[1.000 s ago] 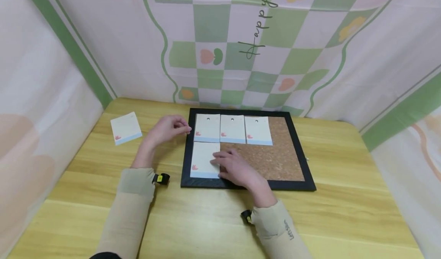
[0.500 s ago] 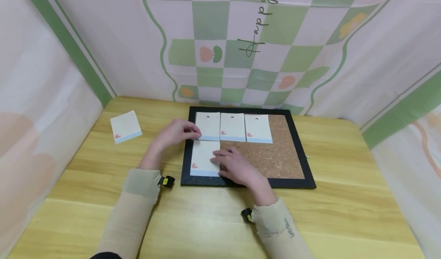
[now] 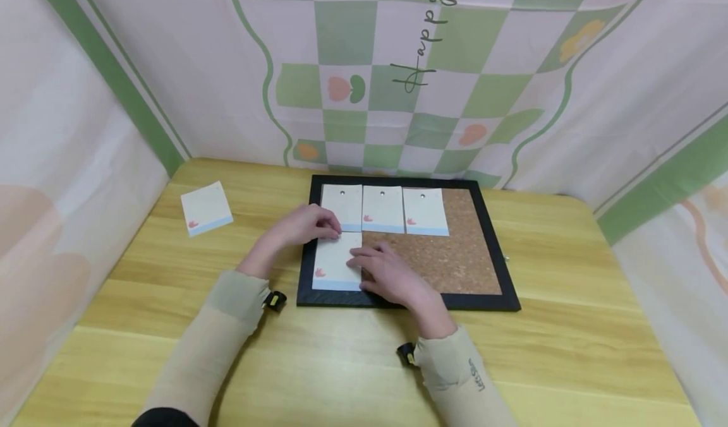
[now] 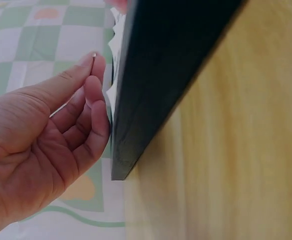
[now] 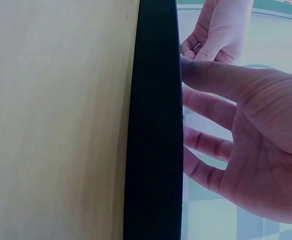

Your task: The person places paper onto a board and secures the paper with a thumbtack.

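Note:
My left hand (image 3: 307, 223) pinches a small silver thumbtack (image 4: 93, 59) between thumb and index finger, seen in the left wrist view. In the head view that hand hovers at the top edge of the lower-left note (image 3: 335, 266), white with a blue bottom strip. My right hand (image 3: 392, 276) rests its spread fingertips on this note's right side. Under the note is a cork board (image 3: 438, 266) in a black frame (image 3: 510, 285). Along its upper row sit three similar notes, the left note (image 3: 347, 209) partly covered by my left hand, the middle note (image 3: 383, 211) and the right note (image 3: 425, 212), each with a silver tack.
A loose note (image 3: 206, 207) lies on the wooden table (image 3: 574, 288) left of the board. Just beyond the frame's right side is a tiny shiny object (image 3: 507, 258), too small to identify. Patterned cloth (image 3: 344, 35) hangs behind the table.
My left hand has moved right and toward me, from outside the frame's left edge across to the lower-left note's top. My right hand stays on the note.

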Tool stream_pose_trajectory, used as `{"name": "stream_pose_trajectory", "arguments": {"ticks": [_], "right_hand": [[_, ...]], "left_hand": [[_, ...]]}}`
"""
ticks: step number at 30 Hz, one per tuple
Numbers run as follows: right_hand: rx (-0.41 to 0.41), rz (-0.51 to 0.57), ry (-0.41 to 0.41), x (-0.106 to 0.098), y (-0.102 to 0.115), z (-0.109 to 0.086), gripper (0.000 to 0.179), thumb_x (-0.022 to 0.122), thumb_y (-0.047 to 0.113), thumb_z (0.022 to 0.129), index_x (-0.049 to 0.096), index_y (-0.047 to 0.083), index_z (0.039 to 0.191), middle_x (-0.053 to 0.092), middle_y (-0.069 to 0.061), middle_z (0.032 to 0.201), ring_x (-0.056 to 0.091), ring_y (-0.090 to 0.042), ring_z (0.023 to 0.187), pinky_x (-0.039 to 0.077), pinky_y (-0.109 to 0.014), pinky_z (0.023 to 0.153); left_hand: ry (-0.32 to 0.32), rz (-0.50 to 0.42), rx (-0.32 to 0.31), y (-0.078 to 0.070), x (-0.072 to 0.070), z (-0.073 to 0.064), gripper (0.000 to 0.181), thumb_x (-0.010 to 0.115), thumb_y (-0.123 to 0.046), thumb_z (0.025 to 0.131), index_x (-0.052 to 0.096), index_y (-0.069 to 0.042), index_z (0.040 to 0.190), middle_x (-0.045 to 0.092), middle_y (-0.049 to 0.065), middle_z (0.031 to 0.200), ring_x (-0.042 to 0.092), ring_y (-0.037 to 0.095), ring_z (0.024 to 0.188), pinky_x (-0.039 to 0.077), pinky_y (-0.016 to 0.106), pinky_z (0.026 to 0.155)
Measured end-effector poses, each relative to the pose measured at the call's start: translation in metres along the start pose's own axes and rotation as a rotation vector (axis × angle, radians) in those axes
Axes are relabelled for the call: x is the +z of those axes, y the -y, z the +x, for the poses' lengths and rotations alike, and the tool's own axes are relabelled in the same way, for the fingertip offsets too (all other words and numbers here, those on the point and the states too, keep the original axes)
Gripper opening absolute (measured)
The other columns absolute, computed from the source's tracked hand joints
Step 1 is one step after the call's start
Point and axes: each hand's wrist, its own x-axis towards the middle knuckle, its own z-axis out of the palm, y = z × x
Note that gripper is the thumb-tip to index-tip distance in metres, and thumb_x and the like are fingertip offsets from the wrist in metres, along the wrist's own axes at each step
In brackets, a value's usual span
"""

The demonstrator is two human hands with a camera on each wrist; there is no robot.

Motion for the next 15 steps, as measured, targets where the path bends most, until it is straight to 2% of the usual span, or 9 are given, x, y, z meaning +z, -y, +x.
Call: {"name": "stream_pose_trajectory", "arguments": {"ticks": [15], "right_hand": [[-0.014,-0.017,0.007,-0.0019,0.0024,-0.0007,0.040,0.072,0.015,0.092,0.065,0.010,0.131,0.053,-0.010,0.149,0.047,-0.035,0.132,0.043,-0.049,0.109]], "left_hand": [[-0.003,0.042,-0.028,-0.0026,0.0068,0.0085,0.008,0.070,-0.023,0.094,0.077,-0.019,0.095,0.076,-0.005,0.094,0.064,0.012,0.087,0.051,0.034,0.089]]}}
